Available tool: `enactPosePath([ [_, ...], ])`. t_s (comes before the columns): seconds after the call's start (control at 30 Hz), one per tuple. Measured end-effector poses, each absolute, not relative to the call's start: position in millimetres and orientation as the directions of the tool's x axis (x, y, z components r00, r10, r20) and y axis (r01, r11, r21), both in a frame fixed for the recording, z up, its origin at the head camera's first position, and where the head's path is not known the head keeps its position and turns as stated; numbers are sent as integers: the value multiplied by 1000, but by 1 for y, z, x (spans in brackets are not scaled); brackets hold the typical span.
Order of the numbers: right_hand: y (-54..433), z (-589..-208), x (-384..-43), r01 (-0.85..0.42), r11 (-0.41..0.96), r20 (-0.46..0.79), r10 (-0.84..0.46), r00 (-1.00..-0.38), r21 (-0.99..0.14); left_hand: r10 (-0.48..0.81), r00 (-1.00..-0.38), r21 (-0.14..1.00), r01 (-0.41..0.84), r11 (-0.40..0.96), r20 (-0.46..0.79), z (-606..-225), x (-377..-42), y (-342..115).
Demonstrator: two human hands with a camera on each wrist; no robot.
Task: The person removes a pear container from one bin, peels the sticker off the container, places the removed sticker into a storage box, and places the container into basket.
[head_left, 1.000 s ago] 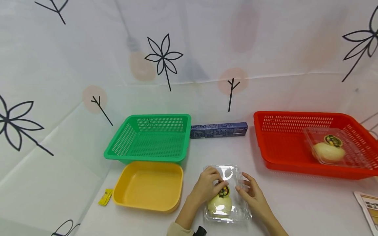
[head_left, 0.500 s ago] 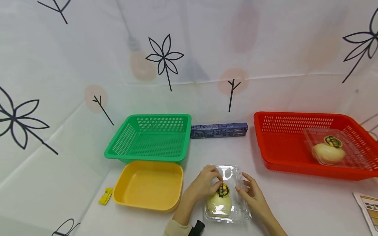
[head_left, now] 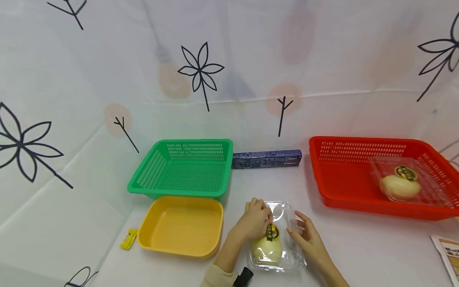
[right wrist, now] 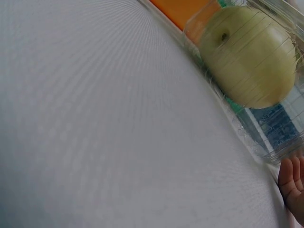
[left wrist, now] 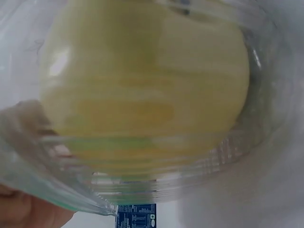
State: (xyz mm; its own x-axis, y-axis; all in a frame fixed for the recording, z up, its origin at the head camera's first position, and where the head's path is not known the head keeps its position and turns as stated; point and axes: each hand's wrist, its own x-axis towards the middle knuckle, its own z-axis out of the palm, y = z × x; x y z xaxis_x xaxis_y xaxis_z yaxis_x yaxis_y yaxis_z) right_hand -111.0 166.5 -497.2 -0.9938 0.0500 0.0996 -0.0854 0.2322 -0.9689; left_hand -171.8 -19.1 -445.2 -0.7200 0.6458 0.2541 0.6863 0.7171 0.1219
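A clear plastic clamshell box lies on the table in front of the person, with a pale yellow-green melon inside. On its lid is a round dark sticker with coloured print. The left hand is over the lid's left side, thumb and bent forefinger pinching at the sticker's upper edge; the exact contact is partly hidden. Along the box's right edge, the right hand holds it, thumb on the lid and fingers at the side. The melon fills the left wrist view, blurred behind plastic; the right wrist view shows the melon sideways.
A red basket at right holds a similar boxed melon with a sticker. At left are a green basket and a yellow tub, with a small yellow packet beside it. A long blue box lies at the back.
The left hand's thumb has drawn back off the sticker toward the forefinger, and the hand has shifted slightly, uncovering more of the sticker. The right hand and the box stay put.
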Motion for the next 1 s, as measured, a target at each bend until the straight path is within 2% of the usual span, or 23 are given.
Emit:
enactPosePath([
  [0.13, 165, -497, -111, -93, 222, 106, 52, -993, -971, 642, -730, 74, 672, 737, 234, -447, -169, -18],
  [0.3, 164, -497, -111, -101, 211, 115, 54, -992, -972, 636, -743, 65, 659, 749, 210, -446, -166, -18],
  [0.6, 164, -496, -111, -60, 238, 72, 45, -996, -969, 647, -729, 61, 673, 737, 222, -447, -163, -22],
  [0.67, 164, -496, -111, -67, 239, 81, 47, -996, -969, 647, -725, 102, 681, 725, 235, -447, -162, -23],
  [0.73, 165, -496, -111, -78, 245, 92, 46, -995, -966, 635, -723, 197, 688, 699, 271, -449, -163, -24],
  [0.87, 165, -496, -110, -101, 245, 116, 48, -992, -964, 610, -680, 389, 733, 557, 408, -458, -168, -28],
  [1.0, 165, -495, -110, -100, 241, 115, 48, -992, -965, 614, -649, 438, 759, 481, 450, -461, -172, -33],
])
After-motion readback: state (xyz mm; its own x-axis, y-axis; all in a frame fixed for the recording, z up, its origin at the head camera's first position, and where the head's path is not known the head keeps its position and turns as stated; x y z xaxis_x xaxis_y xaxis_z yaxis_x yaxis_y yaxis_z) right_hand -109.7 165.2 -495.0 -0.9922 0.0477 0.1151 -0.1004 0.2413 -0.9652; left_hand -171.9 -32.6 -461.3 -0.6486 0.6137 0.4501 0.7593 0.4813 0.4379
